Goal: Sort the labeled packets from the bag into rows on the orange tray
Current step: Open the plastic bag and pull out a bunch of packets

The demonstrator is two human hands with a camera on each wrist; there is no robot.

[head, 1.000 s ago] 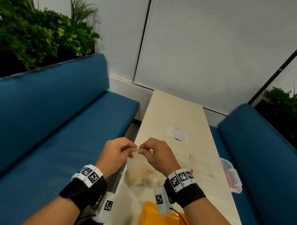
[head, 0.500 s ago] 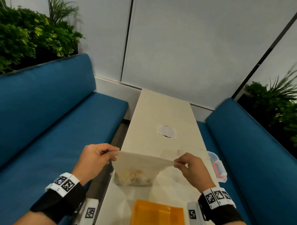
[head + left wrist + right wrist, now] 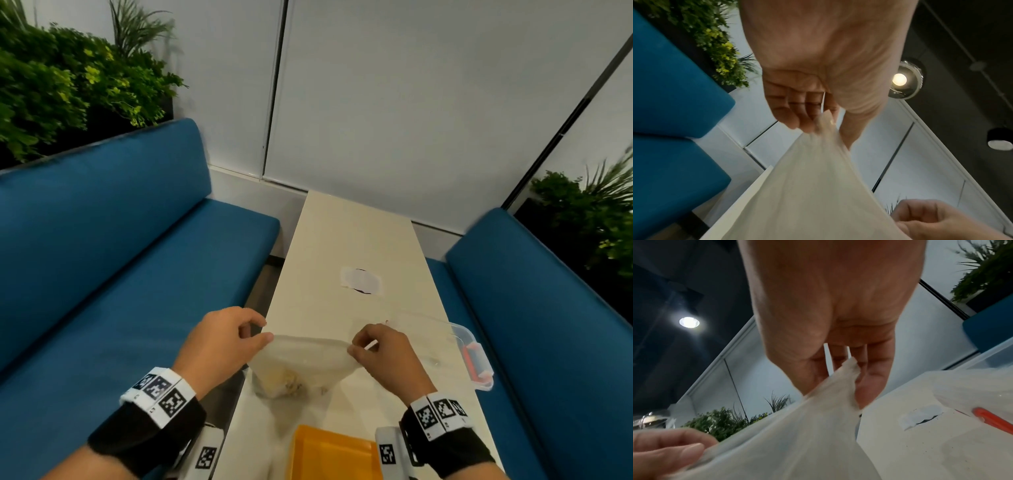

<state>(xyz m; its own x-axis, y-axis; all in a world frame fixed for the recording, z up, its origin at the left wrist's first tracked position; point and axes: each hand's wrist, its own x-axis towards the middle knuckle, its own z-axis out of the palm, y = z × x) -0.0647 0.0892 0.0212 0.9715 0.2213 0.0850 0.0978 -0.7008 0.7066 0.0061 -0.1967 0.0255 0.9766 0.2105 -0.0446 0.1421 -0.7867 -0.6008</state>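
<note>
A translucent plastic bag (image 3: pixel 301 359) hangs above the near part of the pale table (image 3: pixel 342 246), its mouth stretched between both hands. My left hand (image 3: pixel 263 334) pinches the bag's left top corner (image 3: pixel 822 125) with thumb and fingers. My right hand (image 3: pixel 356 344) pinches the right top corner (image 3: pixel 849 369). Yellowish packets (image 3: pixel 281 385) lie bunched at the bag's bottom; their labels cannot be read. The orange tray (image 3: pixel 329 455) sits at the table's near edge, below the bag, partly cut off by the frame.
A clear plastic box with red clips (image 3: pixel 472 356) stands right of the bag near the table's right edge. A white patch (image 3: pixel 359 281) marks the table's middle. Blue benches (image 3: pixel 102 257) flank the table on both sides, with plants behind them.
My hands, together at the bag's top a second ago, pulled apart and stretched the mouth wide; the right hand has since come back a little toward the left.
</note>
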